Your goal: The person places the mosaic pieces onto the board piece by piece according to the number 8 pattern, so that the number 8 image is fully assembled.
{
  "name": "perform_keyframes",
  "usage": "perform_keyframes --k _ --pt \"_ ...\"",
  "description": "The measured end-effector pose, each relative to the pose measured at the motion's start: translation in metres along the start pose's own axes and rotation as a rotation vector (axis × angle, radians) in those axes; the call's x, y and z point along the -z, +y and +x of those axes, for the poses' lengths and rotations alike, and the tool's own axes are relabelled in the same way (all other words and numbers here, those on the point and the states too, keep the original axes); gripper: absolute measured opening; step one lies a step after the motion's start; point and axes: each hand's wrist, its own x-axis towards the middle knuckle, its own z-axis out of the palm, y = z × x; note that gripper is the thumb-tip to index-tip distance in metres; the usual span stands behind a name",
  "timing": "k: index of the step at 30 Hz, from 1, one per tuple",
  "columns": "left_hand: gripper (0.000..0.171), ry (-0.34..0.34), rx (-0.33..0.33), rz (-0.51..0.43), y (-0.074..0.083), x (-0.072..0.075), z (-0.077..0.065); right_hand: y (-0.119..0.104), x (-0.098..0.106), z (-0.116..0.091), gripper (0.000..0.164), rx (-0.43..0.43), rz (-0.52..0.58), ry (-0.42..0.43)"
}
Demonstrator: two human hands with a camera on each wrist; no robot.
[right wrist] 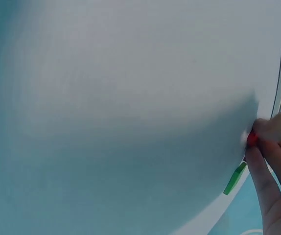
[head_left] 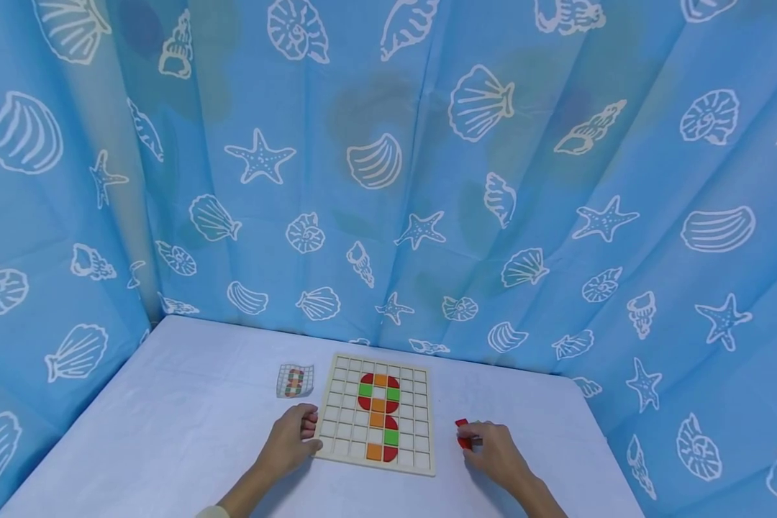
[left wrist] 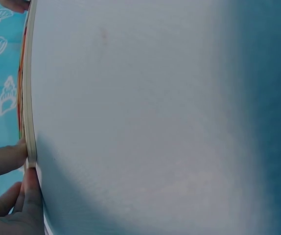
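Note:
A cream grid board [head_left: 337, 450] lies on the table, with red quarter-round, orange square and green square tiles set in its middle columns. At its near left corner, my left hand [head_left: 291, 439] holds the board's edge between thumb and fingers; the left wrist view shows the fingertips [left wrist: 32, 178] against the rim [left wrist: 29, 98]. Right of the board, my right hand [head_left: 495, 450] pinches a red tile [right wrist: 252, 139] just over the table. More red [head_left: 461, 422] shows past its fingertips. A green tile [right wrist: 235, 178] is close by in the right wrist view.
A small card [head_left: 295, 381] with a grid and a coloured pattern lies left of the board. White cloth [head_left: 214, 381] covers the table. A blue curtain [head_left: 388, 180] with white shells and starfish rises behind and at both sides.

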Motion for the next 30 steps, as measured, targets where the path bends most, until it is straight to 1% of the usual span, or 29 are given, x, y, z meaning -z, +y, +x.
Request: perform_keyframes --k 6,10,16,22,26,30 --pt "0.055 -0.002 -0.020 -0.025 0.001 0.002 -0.001 0.001 -0.003 0.002 0.032 -0.012 0.023 0.009" --pt "0.056 -0.004 -0.008 -0.019 0.001 0.002 -0.002 -0.007 -0.006 0.004 0.031 0.000 0.014 0.030" --pt "0.055 0.002 -0.015 -0.023 0.000 0.000 -0.001 -0.041 -0.014 0.014 0.030 0.016 0.048 0.019" --pt "0.056 -0.002 -0.012 -0.007 -0.001 0.000 -0.001 -0.082 -0.028 0.021 0.031 0.079 0.098 -0.023" --pt "0.056 -0.001 -0.006 -0.001 -0.001 0.000 0.000 -0.104 -0.041 0.024 0.031 0.152 0.107 -0.060" --pt "0.056 -0.001 -0.006 0.001 -0.001 -0.001 0.001 -0.119 -0.052 0.027 0.028 0.232 0.109 -0.083"
